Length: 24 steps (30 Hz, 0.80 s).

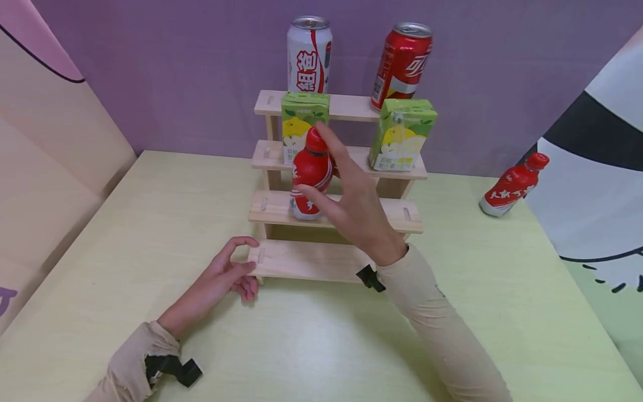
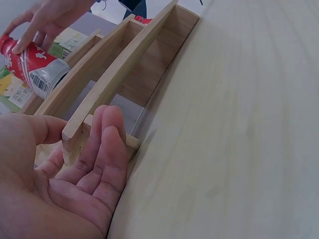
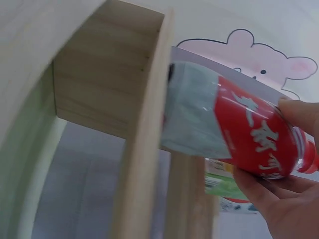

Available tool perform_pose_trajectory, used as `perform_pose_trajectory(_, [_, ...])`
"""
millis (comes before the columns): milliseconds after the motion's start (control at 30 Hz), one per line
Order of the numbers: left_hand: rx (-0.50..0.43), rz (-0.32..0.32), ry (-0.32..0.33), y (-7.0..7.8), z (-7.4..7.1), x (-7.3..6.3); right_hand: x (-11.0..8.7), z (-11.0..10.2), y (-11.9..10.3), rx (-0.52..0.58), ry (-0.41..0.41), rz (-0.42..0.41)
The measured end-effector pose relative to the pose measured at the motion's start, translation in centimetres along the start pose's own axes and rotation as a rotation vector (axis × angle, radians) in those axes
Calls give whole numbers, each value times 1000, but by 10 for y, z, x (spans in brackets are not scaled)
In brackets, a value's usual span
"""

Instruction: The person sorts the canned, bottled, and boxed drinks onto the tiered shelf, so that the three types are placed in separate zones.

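Observation:
My right hand [image 1: 359, 206] holds a small red soda bottle [image 1: 312, 170] with a red cap, thumb and fingers around its upper part. The bottle is upright at the left half of the second step from the bottom of a wooden tiered display stand [image 1: 311, 261]. In the right wrist view the bottle's pale base [image 3: 192, 112] is close against the step's edge; whether it bears fully on it, I cannot tell. My left hand [image 1: 221, 276] grips the left end of the lowest step, its lower fingers [image 2: 112, 149] curled beneath the board.
Two green juice cartons, left [image 1: 296, 120] and right [image 1: 404, 137], stand on the step above. A white can [image 1: 308, 58] and a red can [image 1: 402, 67] are on the top step. Another red bottle [image 1: 509, 187] stands on the table [image 1: 502, 268] at the right.

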<state>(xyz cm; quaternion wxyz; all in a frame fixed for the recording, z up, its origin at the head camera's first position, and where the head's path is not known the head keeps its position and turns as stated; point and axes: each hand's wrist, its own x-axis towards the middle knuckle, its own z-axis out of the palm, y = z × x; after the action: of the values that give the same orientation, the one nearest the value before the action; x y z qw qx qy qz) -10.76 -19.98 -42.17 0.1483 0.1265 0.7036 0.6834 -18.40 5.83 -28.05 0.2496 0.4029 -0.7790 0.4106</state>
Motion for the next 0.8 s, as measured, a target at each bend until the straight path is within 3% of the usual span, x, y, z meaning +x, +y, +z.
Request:
perform_pose_trajectory(300, [3,-12,1,0,0,0,-2,11,7,-76,8,-40])
perform_pose_trajectory(800, [20,17,-6,-1,1,2,-3,6,3,-61,-21,-8])
